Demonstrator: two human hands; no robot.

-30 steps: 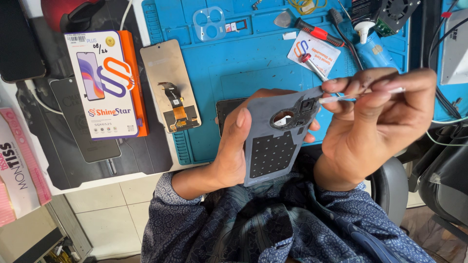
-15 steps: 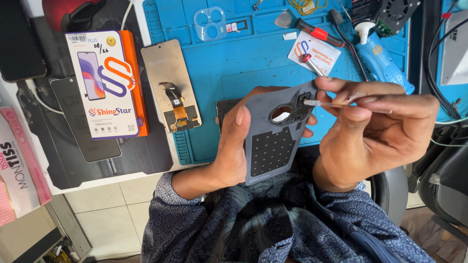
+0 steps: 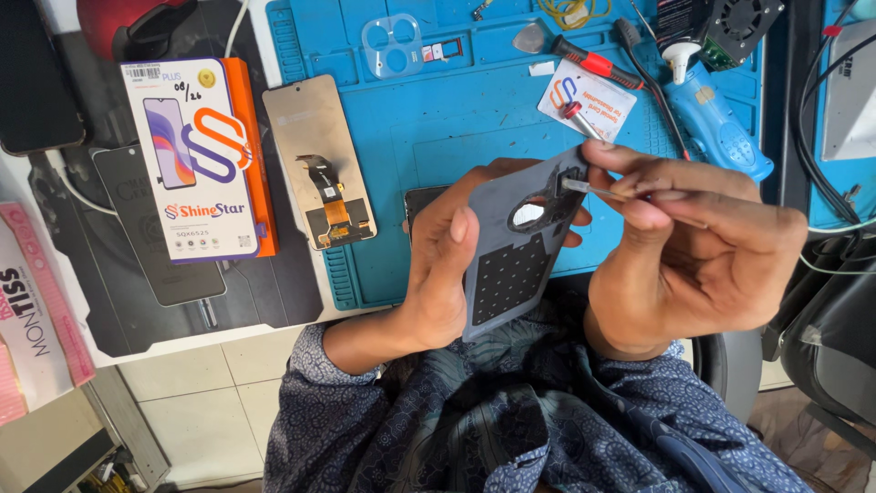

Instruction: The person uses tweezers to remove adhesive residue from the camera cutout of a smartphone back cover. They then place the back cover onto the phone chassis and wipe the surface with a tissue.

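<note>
Right of the frame's centre, the right hand [image 3: 693, 246] pinches a thin metal tool [image 3: 593, 189] between thumb and fingertips, its tip touching the upper edge of a grey phone back panel [image 3: 516, 260], just beside the panel's oval opening. Left of it, the left hand [image 3: 447, 265] grips that panel from the side, thumb laid across its face above a patch of dots, fingers curled behind; the panel is held tilted above the lap, over the near edge of the blue work mat [image 3: 438, 137].

Slipping looks like the main risk: the tool bears on a narrow edge, so too much push could skid the tip into the left fingers or scratch the panel, and prying hard could bend or crack the thin part around the opening.

Further out, a small white card with an orange-and-blue logo [image 3: 584, 100] lies on the mat at upper centre-right. At upper left stands a tall white rectangular box [image 3: 196, 160] with an orange side, printed with a phone picture and a barcode sticker. A pink-and-white package [image 3: 32, 319] sits at the left edge.
</note>
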